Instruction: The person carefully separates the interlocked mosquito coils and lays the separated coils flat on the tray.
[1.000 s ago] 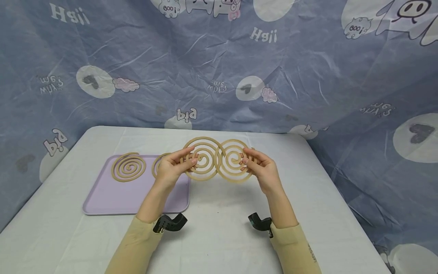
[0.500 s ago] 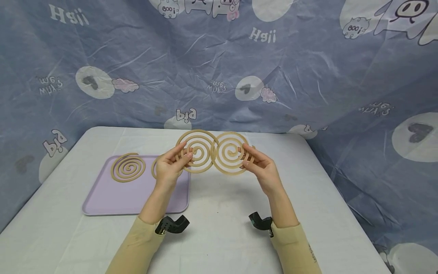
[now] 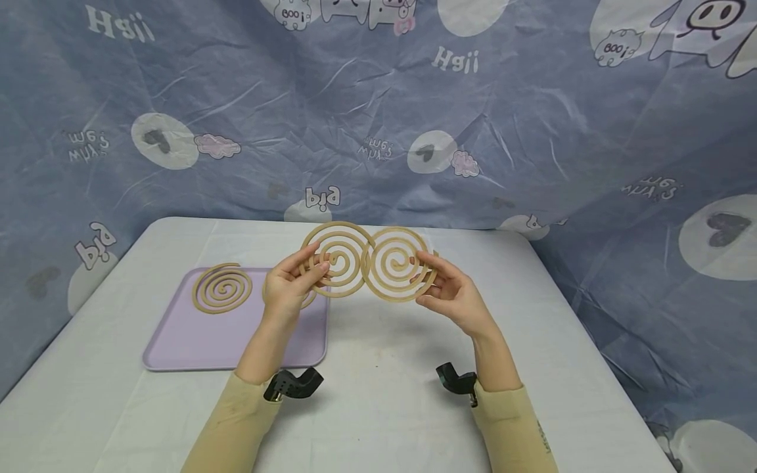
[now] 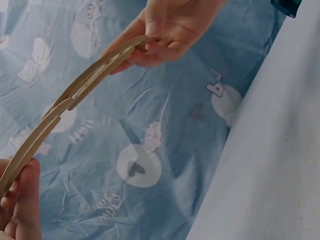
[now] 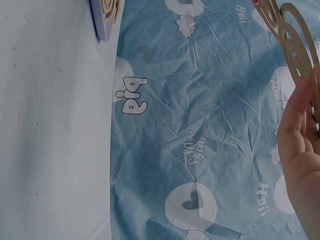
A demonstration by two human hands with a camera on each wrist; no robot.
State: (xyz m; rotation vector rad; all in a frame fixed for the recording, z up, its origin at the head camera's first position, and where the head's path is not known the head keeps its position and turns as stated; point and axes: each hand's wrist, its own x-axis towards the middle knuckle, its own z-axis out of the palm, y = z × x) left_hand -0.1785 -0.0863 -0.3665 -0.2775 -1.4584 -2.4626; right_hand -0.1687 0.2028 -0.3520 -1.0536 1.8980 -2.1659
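Two tan mosquito coils are held up over the table, side by side, their outer rings overlapping in the middle. My left hand point(image 3: 290, 282) pinches the left mosquito coil point(image 3: 334, 257) between thumb and fingers. At its outer right side, the right mosquito coil point(image 3: 399, 265) is gripped by my right hand point(image 3: 458, 299), with some fingers behind the rings and the thumb near the lower edge. The left wrist view shows both coils almost edge-on, slightly offset where they meet. Whether they are linked or only overlapping, I cannot tell.
A lilac tray point(image 3: 201, 341) lies on the white table point(image 3: 378, 407) to the left. One mosquito coil point(image 3: 221, 289) rests on its far left part. Another coil point(image 3: 309, 300) there is mostly hidden behind my left hand. A blue patterned cloth point(image 3: 378, 112) hangs behind the table.
The held coils have risen and shifted a little left. My right thumb has slid from the front of its coil toward the lower edge. The tray stays put.
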